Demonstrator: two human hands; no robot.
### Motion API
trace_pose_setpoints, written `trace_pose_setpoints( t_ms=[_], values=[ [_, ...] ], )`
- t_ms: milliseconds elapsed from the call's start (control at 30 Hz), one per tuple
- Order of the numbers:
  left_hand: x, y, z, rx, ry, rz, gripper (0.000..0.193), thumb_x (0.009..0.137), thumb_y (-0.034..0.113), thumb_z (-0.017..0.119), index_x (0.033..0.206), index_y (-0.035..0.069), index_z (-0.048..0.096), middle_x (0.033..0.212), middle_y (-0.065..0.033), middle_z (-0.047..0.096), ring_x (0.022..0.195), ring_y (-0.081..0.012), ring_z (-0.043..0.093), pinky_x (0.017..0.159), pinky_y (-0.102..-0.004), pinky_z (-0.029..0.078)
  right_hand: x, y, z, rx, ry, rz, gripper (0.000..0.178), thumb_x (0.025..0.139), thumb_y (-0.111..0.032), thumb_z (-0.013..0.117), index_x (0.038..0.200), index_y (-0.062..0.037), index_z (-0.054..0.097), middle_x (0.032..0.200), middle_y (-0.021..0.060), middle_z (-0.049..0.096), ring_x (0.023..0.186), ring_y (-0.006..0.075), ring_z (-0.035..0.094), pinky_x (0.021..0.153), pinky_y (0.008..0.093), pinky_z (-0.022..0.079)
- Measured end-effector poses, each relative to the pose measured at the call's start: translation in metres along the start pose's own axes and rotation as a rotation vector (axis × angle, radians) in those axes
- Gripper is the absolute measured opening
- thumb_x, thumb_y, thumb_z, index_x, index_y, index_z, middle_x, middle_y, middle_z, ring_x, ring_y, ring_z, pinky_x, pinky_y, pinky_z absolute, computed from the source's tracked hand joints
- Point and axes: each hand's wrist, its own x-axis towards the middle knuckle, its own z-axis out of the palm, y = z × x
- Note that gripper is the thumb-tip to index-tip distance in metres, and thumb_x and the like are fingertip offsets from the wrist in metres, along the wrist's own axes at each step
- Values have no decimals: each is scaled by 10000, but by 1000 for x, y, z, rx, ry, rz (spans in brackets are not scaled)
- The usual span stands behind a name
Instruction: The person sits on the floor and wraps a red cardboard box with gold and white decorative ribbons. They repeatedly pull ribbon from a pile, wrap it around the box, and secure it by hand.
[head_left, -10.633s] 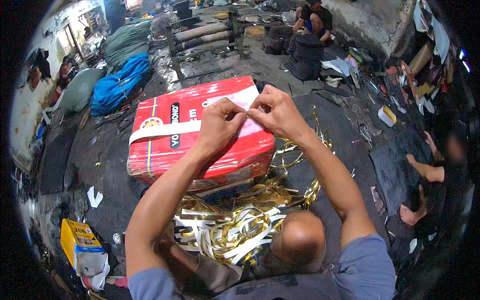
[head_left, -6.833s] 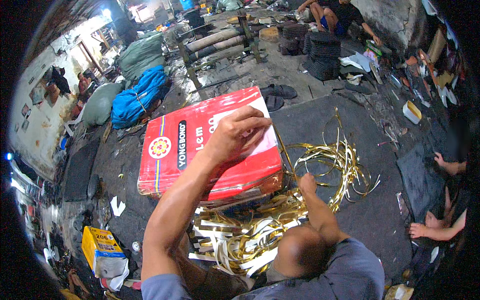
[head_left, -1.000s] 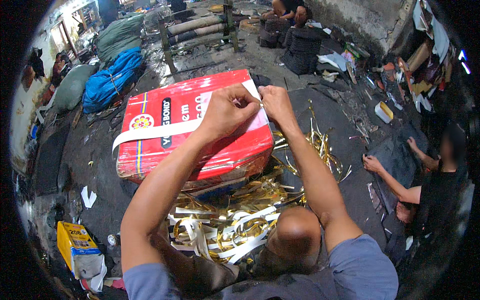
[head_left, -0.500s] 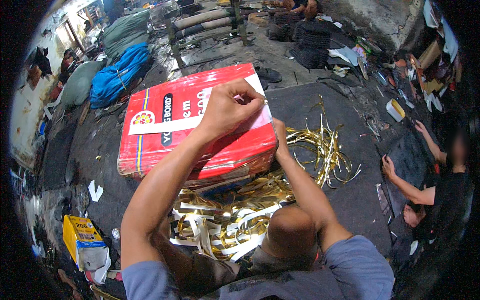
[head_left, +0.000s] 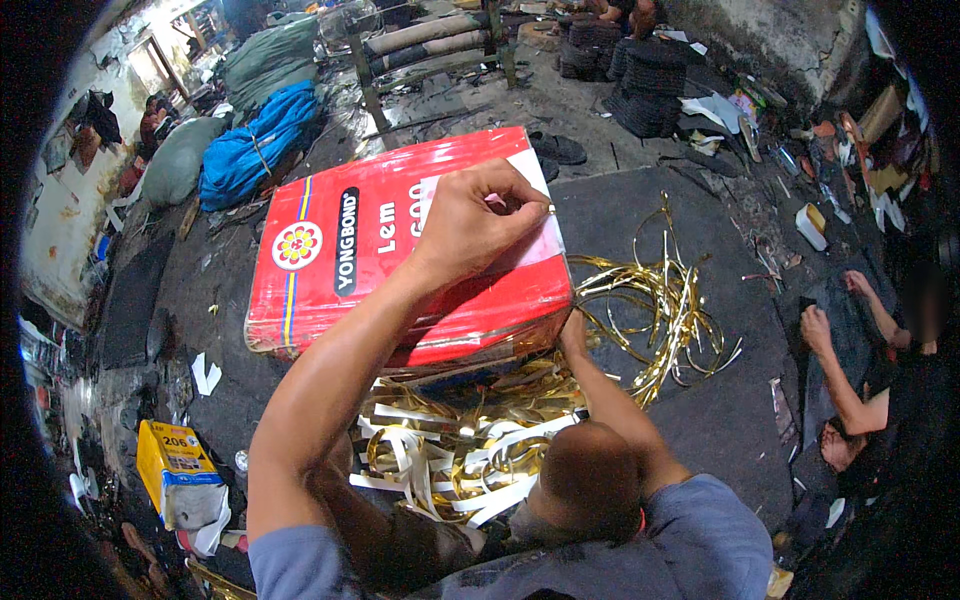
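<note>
A red cardboard box, its top wrapped in shiny film, stands in front of me. Over its right end my left hand is closed in a pinch, thumb against forefinger; a tiny pale bit shows at the fingertips, too small to name. Beneath that hand lies a pale pink sheet on the box top. Low at the box's right side is my right hand, its fingers hidden by the box. Long gold strips loop on the mat beside it. White and gold strips heap between my legs.
At the right a person sits handling dark sheet material. A yellow carton stands at lower left. Farther off are a blue bundle, a roller frame, stacked dark pieces and a pair of sandals.
The white strip that lay across the box top under my left hand is gone from there. My right hand has drawn down and nearer along the box's right side. The view has shifted slightly.
</note>
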Motion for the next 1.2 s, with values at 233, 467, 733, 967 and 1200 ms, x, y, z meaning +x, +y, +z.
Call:
trace_pose_setpoints(
  t_ms=[233,467,733,967,1200],
  values=[
    [4,-5,-1,-18,-11,56,68,881,89,779,893,26,801,845,-45,730,746,-95,674,666,-256,540,-24,42,-20,-604,-183,5,256,895,-166,624,841,56,738,818,254,719,788,388,729,705,527,552],
    [-2,-3,-9,173,30,135,63,863,72,769,861,9,773,798,-70,703,677,-120,650,612,-283,509,-53,-4,-28,-694,-116,268,241,920,-138,592,1006,47,721,1024,266,744,954,460,735,842,543,596],
    [-15,18,-12,190,85,330,175,834,123,809,971,24,764,890,-81,691,732,-158,664,650,-310,526,-25,-121,-164,-771,168,194,361,1071,-339,503,1077,-16,663,863,305,721,836,489,721,752,596,565],
    [-55,106,57,-293,-178,-63,552,975,401,740,1295,-24,592,1088,-144,645,942,-192,631,813,-350,525,-70,-431,-231,-182,132,-810,98,1002,-137,654,1032,-45,672,862,156,705,750,380,732,656,441,556],
    [-104,132,-45,-122,-565,-524,277,1051,236,663,922,-1,725,700,50,572,638,-45,493,541,-265,384,-7,-382,-328,-196,563,-456,245,1059,-211,618,934,-14,694,787,128,717,666,213,662,608,366,495]
  ],
)
